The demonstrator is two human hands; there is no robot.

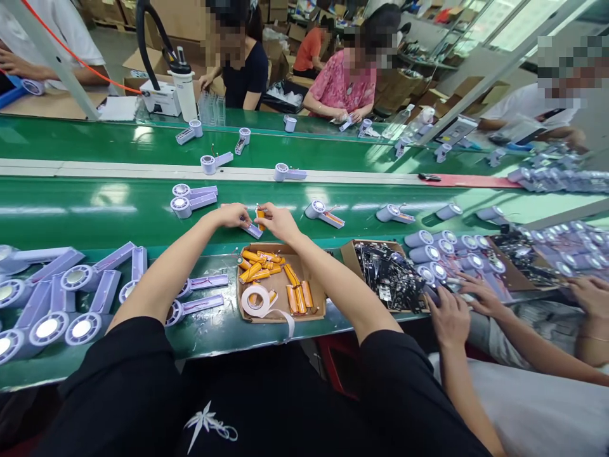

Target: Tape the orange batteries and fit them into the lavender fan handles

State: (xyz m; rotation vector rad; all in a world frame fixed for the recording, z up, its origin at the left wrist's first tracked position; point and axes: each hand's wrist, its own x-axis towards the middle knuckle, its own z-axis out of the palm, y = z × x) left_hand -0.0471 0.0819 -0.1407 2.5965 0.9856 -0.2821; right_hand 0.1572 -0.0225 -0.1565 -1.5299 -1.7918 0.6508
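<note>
Over the near edge of the green belt, my left hand (233,216) is closed around a lilac handheld-fan housing (254,230); only the handle end shows past my fingers. Pinched in my right hand (280,223) is an orange battery (260,217), upright just above that handle. Whether the two touch, I cannot tell. Below my hands sits a cardboard tray (280,249) with several orange batteries (259,265) and a roll of white tape (255,300), its loose end hanging over the tray's front edge.
Lilac fan housings (80,330) crowd the bench at left; others (324,214) lie along the belt (95,200). A box of black circuit boards (385,273) stands right of the tray. A co-worker's hands (450,314) work close by on the right. People sit across the belt.
</note>
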